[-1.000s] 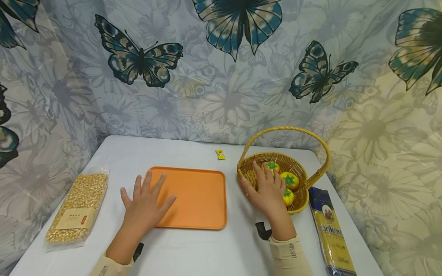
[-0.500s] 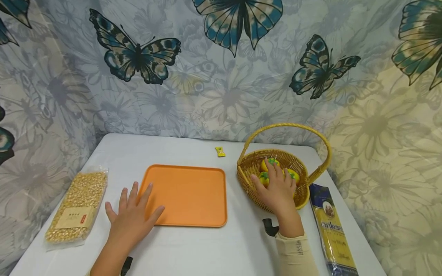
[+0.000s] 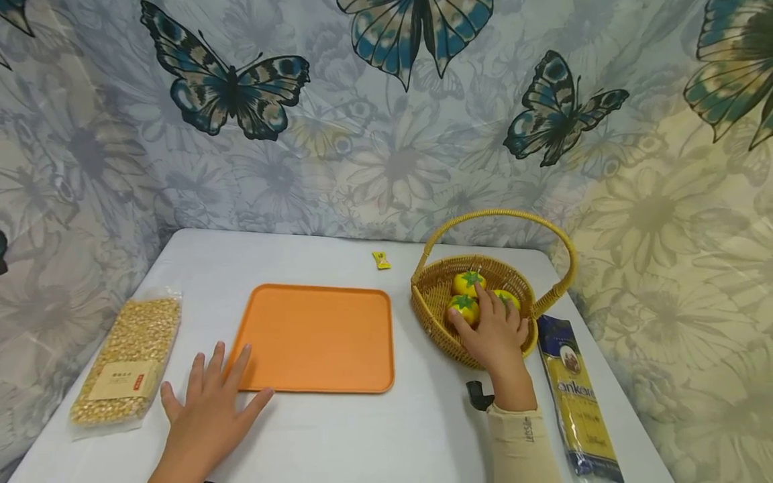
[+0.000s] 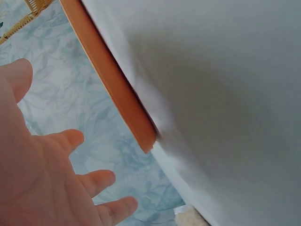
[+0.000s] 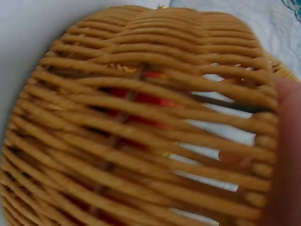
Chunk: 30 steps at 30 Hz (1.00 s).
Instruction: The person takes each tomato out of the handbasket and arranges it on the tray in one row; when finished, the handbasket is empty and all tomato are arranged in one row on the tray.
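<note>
In the head view, my left hand [image 3: 208, 419] is held with fingers spread beside the near left corner of an orange tray [image 3: 314, 339]. Nothing lies in its palm, which the left wrist view also shows. My right hand [image 3: 496, 334] reaches over the near rim of a wicker basket [image 3: 431, 329], its fingers spread down among round yellow fruits [image 3: 464, 308] with green star-shaped tops, persimmon-like. One fruit [image 3: 507, 298] is partly hidden behind the fingers; whether they touch it I cannot tell. The right wrist view is filled by the basket's woven side [image 5: 141, 132], red showing through the gaps.
A clear bag of yellow corn kernels [image 3: 127, 362] lies at the left. Right of the basket is a long blue and yellow packet [image 3: 576, 396]. A small yellow wrapped sweet [image 3: 381, 260] sits near the back edge of the white table [image 3: 338, 436]. The basket's handle [image 3: 498, 213] arches up.
My left hand has drawn back toward the near left, off the tray. My right hand has shifted rightward and lowered into the basket, uncovering the fruits at the left.
</note>
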Available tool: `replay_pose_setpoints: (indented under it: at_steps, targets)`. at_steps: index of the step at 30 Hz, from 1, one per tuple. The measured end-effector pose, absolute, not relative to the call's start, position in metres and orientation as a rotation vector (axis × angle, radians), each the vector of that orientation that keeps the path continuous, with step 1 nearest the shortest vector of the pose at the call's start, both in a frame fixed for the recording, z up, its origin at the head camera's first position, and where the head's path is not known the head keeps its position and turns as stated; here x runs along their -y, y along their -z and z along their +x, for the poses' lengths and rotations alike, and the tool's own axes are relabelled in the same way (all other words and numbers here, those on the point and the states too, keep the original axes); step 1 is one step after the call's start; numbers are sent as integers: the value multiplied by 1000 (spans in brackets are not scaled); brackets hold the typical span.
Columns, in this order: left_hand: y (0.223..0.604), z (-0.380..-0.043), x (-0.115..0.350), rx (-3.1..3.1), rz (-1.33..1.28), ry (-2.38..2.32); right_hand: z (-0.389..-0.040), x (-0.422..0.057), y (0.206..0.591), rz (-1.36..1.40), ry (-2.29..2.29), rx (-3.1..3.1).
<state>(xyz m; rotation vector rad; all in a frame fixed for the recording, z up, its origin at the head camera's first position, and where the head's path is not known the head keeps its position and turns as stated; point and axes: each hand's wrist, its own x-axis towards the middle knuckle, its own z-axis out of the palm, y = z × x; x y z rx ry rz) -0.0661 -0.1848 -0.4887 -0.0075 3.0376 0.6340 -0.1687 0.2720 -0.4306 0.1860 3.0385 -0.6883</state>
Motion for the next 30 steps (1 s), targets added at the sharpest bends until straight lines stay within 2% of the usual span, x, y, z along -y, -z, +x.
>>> replay_pose_setpoints:
  at_steps: [30]
  targets:
    - [516, -56, 189, -2847, 167, -729, -181, -274, 452, 289, 590, -2992]
